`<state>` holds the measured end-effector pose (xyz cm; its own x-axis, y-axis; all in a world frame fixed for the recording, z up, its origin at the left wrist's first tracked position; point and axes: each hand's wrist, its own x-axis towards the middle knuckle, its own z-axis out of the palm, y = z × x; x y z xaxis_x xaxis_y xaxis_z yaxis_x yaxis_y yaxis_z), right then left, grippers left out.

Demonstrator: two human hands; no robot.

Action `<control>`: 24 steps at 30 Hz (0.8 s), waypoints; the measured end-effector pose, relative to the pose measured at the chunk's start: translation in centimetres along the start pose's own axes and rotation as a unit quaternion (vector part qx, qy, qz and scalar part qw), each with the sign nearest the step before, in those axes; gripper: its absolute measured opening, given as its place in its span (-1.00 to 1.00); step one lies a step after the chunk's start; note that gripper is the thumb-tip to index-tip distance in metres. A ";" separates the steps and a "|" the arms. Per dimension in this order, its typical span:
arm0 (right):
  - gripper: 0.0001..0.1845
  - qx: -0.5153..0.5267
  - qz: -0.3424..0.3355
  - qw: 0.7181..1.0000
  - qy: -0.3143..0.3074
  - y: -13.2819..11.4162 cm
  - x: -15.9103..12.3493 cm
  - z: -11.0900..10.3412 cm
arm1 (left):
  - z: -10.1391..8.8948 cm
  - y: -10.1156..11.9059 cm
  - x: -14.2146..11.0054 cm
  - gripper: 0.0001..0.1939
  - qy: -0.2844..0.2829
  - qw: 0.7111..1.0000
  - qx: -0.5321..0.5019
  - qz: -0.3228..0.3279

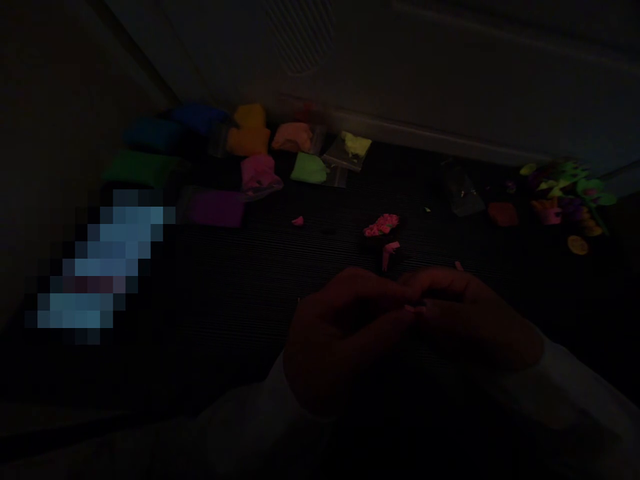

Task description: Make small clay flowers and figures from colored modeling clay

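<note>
In dim light, my left hand (pixel 340 340) and my right hand (pixel 475 320) meet fingertip to fingertip low in the middle of the view. Both are closed in a pinch around a small pink piece of modelling clay (pixel 415 308), mostly hidden by the fingers. Just beyond them lies a bent pink clay piece (pixel 389 255). Behind that sits a small dark oval shape topped with pink and a little green clay (pixel 382 225). A loose pink scrap (pixel 459 266) lies past my right hand, and another pink bit (pixel 298 221) rests farther left.
Bags of coloured clay, among them purple (pixel 216 208), pink (pixel 260 175), light green (pixel 309 168) and orange (pixel 249 141), line the back left. A blurred bright screen (pixel 103 263) lies left. Small colourful clay models (pixel 570 193) and a clear bag (pixel 463 193) stand right. A wall (pixel 425 87) closes the back.
</note>
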<state>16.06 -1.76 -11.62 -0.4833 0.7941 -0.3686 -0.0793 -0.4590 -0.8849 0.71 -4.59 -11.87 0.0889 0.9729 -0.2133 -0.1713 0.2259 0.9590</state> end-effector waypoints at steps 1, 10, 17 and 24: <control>-0.91 -0.002 0.001 1.000 0.001 0.0 0.0 0.0 | 0.1 0.1 0.0 -0.89 0.010 1.000 -0.001 -0.003; -0.92 -0.068 -0.034 0.996 0.035 0.1 0.0 0.0 | 0.3 0.2 0.2 -0.93 0.032 0.998 -0.040 -0.036; -0.92 -0.126 -0.051 0.990 0.024 0.1 0.1 -0.1 | 0.4 0.2 0.0 -0.92 0.034 0.998 -0.041 -0.044; -0.90 -0.163 -0.096 0.979 0.071 -0.1 0.1 -0.2 | 0.3 -0.2 0.7 -0.94 0.043 0.980 -0.134 -0.141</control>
<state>16.22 -1.53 -11.66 -0.3594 0.9112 -0.2013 0.1362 -0.1622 -0.9773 1.10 -3.96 -12.11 0.0881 0.8680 -0.4887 -0.4053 0.4794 0.7784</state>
